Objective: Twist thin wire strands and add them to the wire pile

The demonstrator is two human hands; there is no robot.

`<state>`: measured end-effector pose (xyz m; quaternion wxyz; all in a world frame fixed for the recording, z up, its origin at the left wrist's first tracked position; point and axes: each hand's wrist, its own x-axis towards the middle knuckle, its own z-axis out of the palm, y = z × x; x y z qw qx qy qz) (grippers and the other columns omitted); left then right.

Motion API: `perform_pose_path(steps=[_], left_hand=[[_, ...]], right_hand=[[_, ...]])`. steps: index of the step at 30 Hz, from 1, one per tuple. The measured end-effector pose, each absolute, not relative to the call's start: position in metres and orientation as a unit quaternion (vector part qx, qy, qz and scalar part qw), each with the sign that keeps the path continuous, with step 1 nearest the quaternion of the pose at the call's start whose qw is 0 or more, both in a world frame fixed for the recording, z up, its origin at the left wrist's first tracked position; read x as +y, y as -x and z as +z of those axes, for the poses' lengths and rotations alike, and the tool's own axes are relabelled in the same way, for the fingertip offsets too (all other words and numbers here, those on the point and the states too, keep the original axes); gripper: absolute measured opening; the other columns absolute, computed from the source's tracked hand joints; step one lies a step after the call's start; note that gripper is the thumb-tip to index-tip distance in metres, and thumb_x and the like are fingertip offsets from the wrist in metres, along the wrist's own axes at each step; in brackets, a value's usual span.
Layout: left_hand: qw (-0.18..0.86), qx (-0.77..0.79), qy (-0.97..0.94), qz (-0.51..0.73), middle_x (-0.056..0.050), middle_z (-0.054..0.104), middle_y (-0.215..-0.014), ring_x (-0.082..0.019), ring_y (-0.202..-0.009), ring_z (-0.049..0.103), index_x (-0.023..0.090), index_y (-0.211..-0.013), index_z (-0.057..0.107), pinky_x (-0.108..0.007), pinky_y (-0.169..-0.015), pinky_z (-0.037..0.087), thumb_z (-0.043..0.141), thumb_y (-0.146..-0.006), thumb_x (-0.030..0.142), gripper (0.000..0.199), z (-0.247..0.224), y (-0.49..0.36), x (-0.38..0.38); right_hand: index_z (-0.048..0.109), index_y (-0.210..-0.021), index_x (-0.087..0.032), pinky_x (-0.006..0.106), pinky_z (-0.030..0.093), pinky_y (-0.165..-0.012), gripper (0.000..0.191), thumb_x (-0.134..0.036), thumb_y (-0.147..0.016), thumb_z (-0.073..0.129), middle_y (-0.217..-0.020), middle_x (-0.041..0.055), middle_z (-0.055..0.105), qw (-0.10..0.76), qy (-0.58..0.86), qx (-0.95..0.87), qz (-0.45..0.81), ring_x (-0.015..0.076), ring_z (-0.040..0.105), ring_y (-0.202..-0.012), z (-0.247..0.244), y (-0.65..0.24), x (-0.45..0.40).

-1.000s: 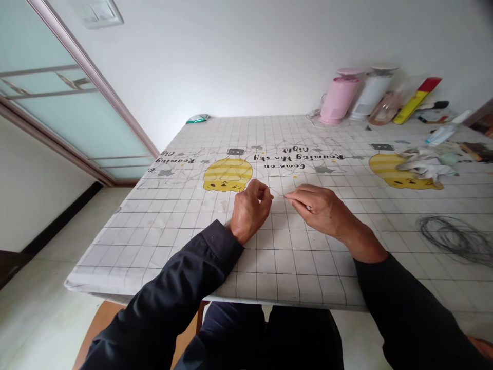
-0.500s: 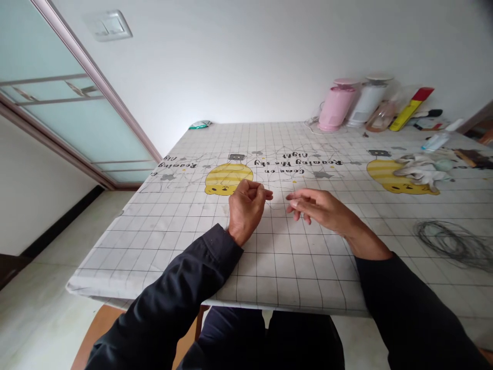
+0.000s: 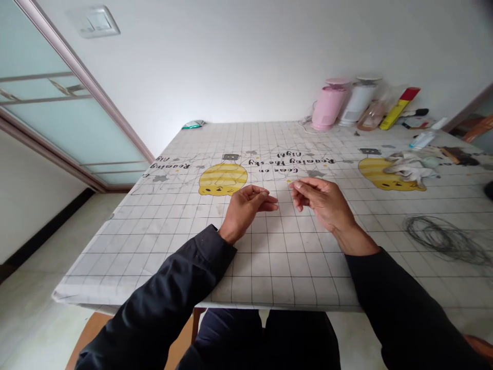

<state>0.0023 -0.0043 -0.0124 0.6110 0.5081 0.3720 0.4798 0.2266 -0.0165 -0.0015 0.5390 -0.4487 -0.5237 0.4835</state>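
fingers (image 3: 319, 183) curl left of loosely looped grey wire (image 3: 425, 234).

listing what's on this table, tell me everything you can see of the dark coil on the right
The coil is a loose, untidy oval of many thin dark-grey loops, wire-like, though the exact material can't be settled. It lies on the checked tablecloth, its right end stretching towards the picture's edge, where the strands blur. It sits to the right of the right hand, which doesn't touch it.
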Motion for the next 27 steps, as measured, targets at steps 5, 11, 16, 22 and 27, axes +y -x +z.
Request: perform_pose_path(steps=[5, 11, 16, 22, 27], left_hand=[[0.591, 0.375, -0.498, 0.511, -0.015, 0.085, -0.101, -0.027, -0.090, 0.086, 0.017, -0.096, 0.065, -0.050, -0.096, 0.071, 0.084, -0.098, 0.042, 0.031, -0.014, -0.006, -0.009], [0.601, 0.361, -0.479, 0.528, -0.014, 0.086, -0.102, -0.026, -0.091, 0.085, 0.017, -0.097, 0.065, -0.049, -0.096, 0.071, 0.084, -0.097, 0.042, 0.031, -0.017, -0.012, -0.012], [0.614, 0.367, -0.474, 0.514, -0.014, 0.085, -0.103, -0.024, -0.090, 0.085, 0.017, -0.097, 0.066, -0.046, -0.095, 0.070, 0.084, -0.097, 0.044, 0.032, -0.016, -0.009, -0.009], [0.556, 0.379, -0.537, 0.510, -0.014, 0.084, -0.104, -0.021, -0.085, 0.082, 0.015, -0.109, 0.070, -0.040, -0.088, 0.069, 0.080, -0.099, 0.038, 0.027, -0.020, -0.003, 0.000], [0.398, 0.365, -0.645, 0.540, -0.014, 0.080, -0.130, -0.023, -0.110, 0.079, 0.020, -0.140, 0.067, -0.038, -0.093, 0.066, 0.078, -0.100, 0.028, 0.043, -0.027, 0.000, 0.008]], right_hand=[[0.078, -0.085, -0.019, 0.027, 0.051, -0.047, 0.039, -0.057, -0.093, 0.084, -0.079, 0.0069, 0.074, 0.477, 0.507, -0.573, 0.433, 0.0156, 0.065, -0.059, -0.013, -0.222, -0.013], [0.079, -0.091, -0.018, 0.028, 0.050, -0.043, 0.043, -0.061, -0.097, 0.080, -0.081, 0.0089, 0.076, 0.507, 0.485, -0.533, 0.472, 0.0162, 0.067, -0.056, -0.019, -0.210, -0.016], [0.076, -0.100, -0.018, 0.031, 0.059, -0.053, 0.045, -0.063, -0.102, 0.073, -0.088, 0.0104, 0.078, 0.532, 0.447, -0.539, 0.476, 0.0202, 0.075, -0.066, -0.015, -0.203, -0.021], [0.067, -0.095, -0.020, 0.029, 0.056, -0.049, 0.046, -0.063, -0.108, 0.062, -0.081, 0.0068, 0.074, 0.496, 0.474, -0.575, 0.444, 0.0171, 0.070, -0.058, -0.016, -0.202, -0.022], [0.059, -0.092, -0.023, 0.024, 0.048, -0.043, 0.031, -0.046, -0.113, 0.054, -0.072, 0.0006, 0.069, 0.449, 0.507, -0.615, 0.403, 0.0123, 0.063, -0.048, -0.014, -0.197, -0.027]])
